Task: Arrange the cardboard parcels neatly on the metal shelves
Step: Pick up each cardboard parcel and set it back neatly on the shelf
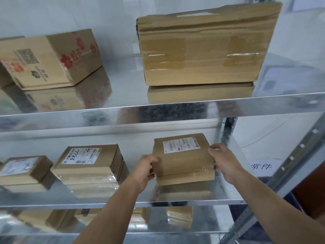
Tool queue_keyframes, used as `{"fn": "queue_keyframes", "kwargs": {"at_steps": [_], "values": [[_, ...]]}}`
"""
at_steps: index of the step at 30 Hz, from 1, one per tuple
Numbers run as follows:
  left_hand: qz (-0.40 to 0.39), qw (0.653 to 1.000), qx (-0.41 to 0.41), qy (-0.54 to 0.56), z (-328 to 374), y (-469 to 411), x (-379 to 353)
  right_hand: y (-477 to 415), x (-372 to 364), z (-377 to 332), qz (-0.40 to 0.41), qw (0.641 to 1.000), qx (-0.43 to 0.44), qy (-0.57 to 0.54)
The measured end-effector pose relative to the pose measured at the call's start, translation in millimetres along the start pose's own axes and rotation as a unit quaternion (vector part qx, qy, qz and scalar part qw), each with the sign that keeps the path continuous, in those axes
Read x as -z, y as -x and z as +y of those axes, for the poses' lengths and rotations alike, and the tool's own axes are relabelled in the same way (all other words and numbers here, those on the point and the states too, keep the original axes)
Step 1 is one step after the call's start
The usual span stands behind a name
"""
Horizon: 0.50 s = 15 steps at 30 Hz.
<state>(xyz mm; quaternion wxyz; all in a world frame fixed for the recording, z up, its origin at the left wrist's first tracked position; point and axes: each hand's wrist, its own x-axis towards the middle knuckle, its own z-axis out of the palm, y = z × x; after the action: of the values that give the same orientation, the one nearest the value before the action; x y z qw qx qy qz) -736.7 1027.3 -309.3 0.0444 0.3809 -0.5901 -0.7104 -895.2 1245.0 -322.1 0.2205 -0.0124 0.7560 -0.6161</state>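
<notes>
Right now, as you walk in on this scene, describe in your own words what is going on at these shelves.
A person grips a small labelled parcel with the left hand and right hand, one on each side, at the middle shelf's right end. Two more labelled parcels sit to its left. The upper shelf holds a flower-printed box and a large taped box.
</notes>
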Motion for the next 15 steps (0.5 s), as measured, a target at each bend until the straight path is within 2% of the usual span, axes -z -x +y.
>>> {"fn": "queue_keyframes", "kwargs": {"at_steps": [5, 15], "values": [[-0.014, 0.999, -0.010, 0.032, -6, 3, -10, 1, -3, 18, -0.002, 0.999, -0.004, 0.035], [-0.045, 0.997, -0.041, 0.053, -15, 7, -23, 4, -16, 39, -0.024, 0.998, -0.045, -0.026]]}}
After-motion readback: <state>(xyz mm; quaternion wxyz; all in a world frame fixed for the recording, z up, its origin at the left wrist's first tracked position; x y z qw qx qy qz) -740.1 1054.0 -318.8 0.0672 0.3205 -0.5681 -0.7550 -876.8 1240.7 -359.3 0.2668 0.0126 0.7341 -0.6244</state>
